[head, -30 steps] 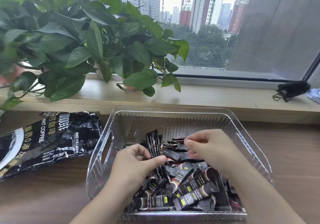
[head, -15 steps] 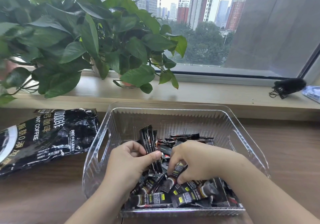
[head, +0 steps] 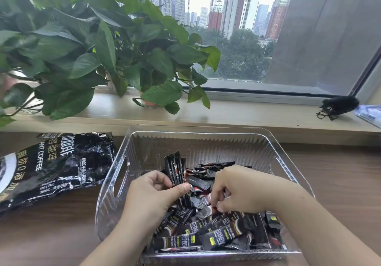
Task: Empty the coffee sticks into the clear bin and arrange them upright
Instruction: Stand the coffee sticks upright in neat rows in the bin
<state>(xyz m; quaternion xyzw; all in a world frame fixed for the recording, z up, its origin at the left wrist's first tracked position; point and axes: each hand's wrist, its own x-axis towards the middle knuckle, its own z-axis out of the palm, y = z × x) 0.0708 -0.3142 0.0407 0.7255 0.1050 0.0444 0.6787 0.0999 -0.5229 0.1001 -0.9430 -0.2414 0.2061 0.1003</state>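
Slim black foil coffee sticks [head: 216, 237] with yellow tags and pale lettering, heaped flat and criss-crossed over the near half of a clear ribbed plastic bin [head: 206, 142] with a cut-out side handle, set on a brown wooden table [head: 340, 173]. A small bundle [head: 175, 167] of the same sticks held upright above the heap. Left hand [head: 152, 195] wrapped round that bundle, thumb pressed across its front. Right hand [head: 243, 191] knuckles up, fingers curled down into the heap just beside the bundle; pinching a stick or not, impossible to tell. Crumpled black coffee bag [head: 55, 167] flat on the table, left of the bin. Against one second ago: right hand's fingers then stretched toward the bundle at the rear of the heap, now bent downward into it; bundle and left-hand grip unchanged.
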